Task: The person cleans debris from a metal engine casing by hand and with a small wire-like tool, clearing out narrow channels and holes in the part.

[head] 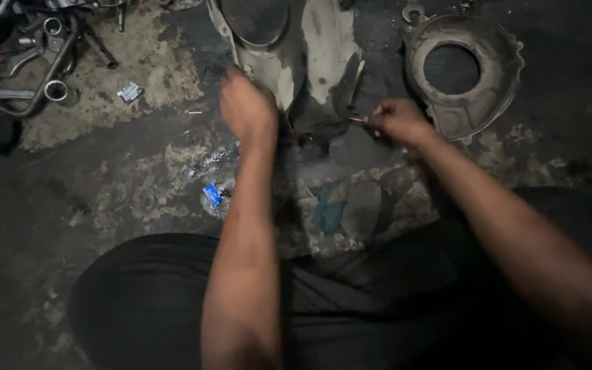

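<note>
I sit on a dark, oil-stained floor with my knees apart. My left hand [247, 108] reaches forward, blurred, and rests on the lower edge of a grey metal engine cover [310, 41] lying on the floor. My right hand [397, 121] is closed around a thin metal tool [355, 119], whose tip points left toward a dark part [316, 123] just below the cover. What the left hand's fingers do is hidden by blur.
A round metal housing with a large central hole [462, 72] lies at the upper right. Sockets, wrenches and metal parts [25, 62] are piled at the upper left. A small blue scrap [212, 194] and a silver wrapper [130, 92] lie on the floor.
</note>
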